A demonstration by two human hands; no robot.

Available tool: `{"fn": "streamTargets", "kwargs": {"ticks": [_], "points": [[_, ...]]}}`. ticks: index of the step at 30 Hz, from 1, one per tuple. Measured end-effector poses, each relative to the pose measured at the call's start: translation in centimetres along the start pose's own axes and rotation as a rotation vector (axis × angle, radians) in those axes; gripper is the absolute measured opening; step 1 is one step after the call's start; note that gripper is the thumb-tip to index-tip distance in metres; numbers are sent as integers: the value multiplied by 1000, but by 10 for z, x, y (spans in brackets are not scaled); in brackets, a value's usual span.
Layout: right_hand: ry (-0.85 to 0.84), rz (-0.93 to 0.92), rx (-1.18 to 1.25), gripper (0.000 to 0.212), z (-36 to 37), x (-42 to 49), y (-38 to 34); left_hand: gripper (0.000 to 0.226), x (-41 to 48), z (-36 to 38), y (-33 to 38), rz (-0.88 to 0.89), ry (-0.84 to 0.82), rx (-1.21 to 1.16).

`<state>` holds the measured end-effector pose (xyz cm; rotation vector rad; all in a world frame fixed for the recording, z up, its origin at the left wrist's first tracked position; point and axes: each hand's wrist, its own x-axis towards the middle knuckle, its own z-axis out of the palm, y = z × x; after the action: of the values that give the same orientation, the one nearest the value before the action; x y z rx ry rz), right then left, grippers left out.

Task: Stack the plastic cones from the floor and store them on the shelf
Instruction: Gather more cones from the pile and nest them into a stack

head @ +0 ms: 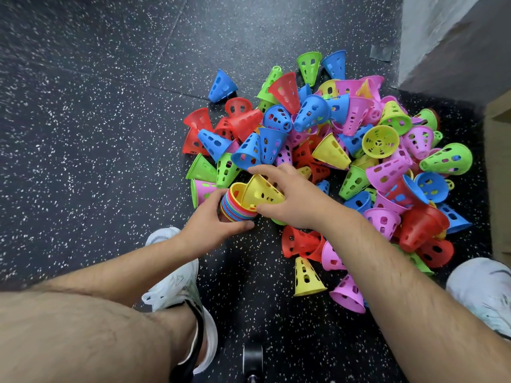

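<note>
At frame centre the left hand (213, 219) wraps its grip round a stack (237, 210) of nested cones, rims facing upper right. The right hand (293, 197) holds a tilted yellow cone (262, 190) in its grip, against those rims. The loose pile (345, 150) lies right of centre on dark speckled floor (96, 120); grey wall (448, 37) upper right

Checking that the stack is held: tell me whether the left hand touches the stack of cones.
Touching. The head view shows the left hand with fingers and thumb curled round the stack of cones, no gap between them.
</note>
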<state>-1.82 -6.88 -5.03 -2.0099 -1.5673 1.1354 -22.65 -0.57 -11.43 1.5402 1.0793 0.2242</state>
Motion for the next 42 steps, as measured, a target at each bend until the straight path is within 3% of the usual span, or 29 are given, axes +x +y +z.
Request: {"fn": "streamTargets", "kwargs": {"ticks": [5,9,12,18,22,25,31,34,37,42], "points": [[233,30,165,47,4,3,2,67,-1,-1,-2,8,-9,15],[354,-4,253,44,10,6,3,72,-1,-2,-6,5,-17,14],[284,-12,193,50,22,5,5,68,-2,-2,-5,7,-8,5],[18,-6,105,83,45,4,4,69,-3,-9,-10,-6,14,-43],[145,42,218,59,54,12,10,68,-10,-13,-17,-16,28,-28],[240,145,56,48,60,24,15,69,-14,-17,-24,-31,33,-10],[222,229,-102,41,82,47,19,68,-17,-26,-33,-51,46,3],[264,206,-143,22,87,50,20,68,-16,-28,-38,-51,40,2],[314,139,-132,20,85,44,23,68,-16,-27,-39,-51,36,12],[604,67,98,22,73,28,23,72,-12,-23,-35,-50,20,39]]}}
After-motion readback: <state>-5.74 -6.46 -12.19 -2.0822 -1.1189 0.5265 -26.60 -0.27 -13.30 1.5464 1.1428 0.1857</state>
